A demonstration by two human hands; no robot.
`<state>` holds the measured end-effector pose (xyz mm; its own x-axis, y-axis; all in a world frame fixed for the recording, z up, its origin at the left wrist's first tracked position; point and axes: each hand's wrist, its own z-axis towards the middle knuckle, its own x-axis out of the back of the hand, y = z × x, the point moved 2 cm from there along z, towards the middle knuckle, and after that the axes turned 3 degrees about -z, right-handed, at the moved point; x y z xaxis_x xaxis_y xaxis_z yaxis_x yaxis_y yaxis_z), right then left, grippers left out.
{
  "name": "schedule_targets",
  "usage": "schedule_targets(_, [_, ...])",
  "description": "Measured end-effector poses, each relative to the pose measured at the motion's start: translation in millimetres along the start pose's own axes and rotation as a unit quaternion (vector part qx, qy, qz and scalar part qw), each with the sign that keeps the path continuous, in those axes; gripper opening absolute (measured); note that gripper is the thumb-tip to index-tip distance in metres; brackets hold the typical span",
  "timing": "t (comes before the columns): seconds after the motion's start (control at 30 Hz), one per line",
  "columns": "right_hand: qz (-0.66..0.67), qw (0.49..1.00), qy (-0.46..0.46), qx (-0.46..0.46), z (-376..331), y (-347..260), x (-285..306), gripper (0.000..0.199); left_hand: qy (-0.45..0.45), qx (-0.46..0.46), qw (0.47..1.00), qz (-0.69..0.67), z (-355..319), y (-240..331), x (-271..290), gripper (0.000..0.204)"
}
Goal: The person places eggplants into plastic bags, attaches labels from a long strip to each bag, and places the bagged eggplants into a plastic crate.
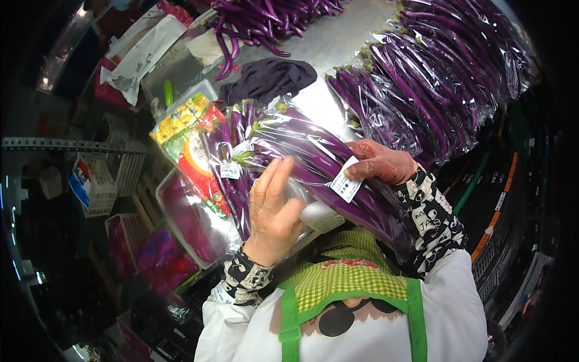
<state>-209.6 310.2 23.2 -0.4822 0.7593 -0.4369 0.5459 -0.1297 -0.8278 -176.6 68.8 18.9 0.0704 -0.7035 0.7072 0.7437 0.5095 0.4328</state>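
Note:
A clear plastic bag of long purple eggplants point(301, 142) lies slanted in front of me, its green stem ends toward the left. My right hand point(383, 163), in a reddish stained glove, grips the bag, with the thumb over a white printed label point(347, 184). Bare and with its fingers stretched out, my left hand point(274, 211) is at the bag's near left side; whether it touches the plastic I cannot tell. Just beyond that hand are more eggplants point(226, 196) under plastic with a small white label point(230, 170). A white rounded object point(319, 214) shows partly below the held bag.
Many bagged eggplants point(422, 72) are piled at the right of the metal table point(356, 36). Loose eggplants point(271, 18) lie at the far side, behind a dark cloth point(271, 78). A colourful printed plastic bag point(193, 154) is at left. Dark crates point(512, 265) stand at right.

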Motion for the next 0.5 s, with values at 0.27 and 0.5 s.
schedule_targets(0.27, [-0.198, 0.979, -0.033, 0.039, 13.0, 16.1, 6.3, 0.04, 0.042, 0.017, 0.997, -0.064, -27.9, 5.8, -0.5, 0.014])
schedule_targets(0.5, [-0.227, 0.957, 0.128, 0.129, 52.8, 19.2, 24.6, 0.039, -0.021, -0.06, 0.921, -0.385, -67.1, 55.7, -41.7, 0.019])
